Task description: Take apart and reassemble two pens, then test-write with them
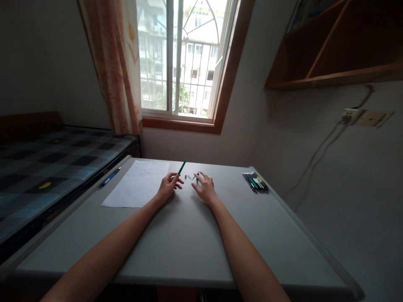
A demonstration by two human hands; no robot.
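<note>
The left hand [170,187], near the middle of the frame, was closed on a green pen [181,167] between thumb and fingers. The pen tilted up and to the right out of the grip, its upper end near the far edge of the table [176,247]. The right hand [204,188] was just right of the frame's middle, palm down, its fingers bent and partly spread around a thin dark piece [198,173]. Whether the fingers pinched that piece or only touched it could not be told. Between the two hands lay two small parts, a short dark-and-pale bit [185,176] and a slimmer pale one [189,177], both too small to make out further.

Left of the left hand, a white sheet [135,184] lay on the table with faint marks over its upper part. Left of the sheet, near the table's left edge, was a blue pen [110,178], lying aslant. Toward the table's right edge, well apart from the right hand, a row of pens [255,183] lay side by side, mostly dark with some green, white and yellow.

A barred window [193,75] filled the top middle of the frame, with a patterned curtain [115,71] on its left. A checked bed [63,153] stood at the left, and a wooden shelf [327,77] hung at the upper right above a socket [351,114] with cords [317,153].
</note>
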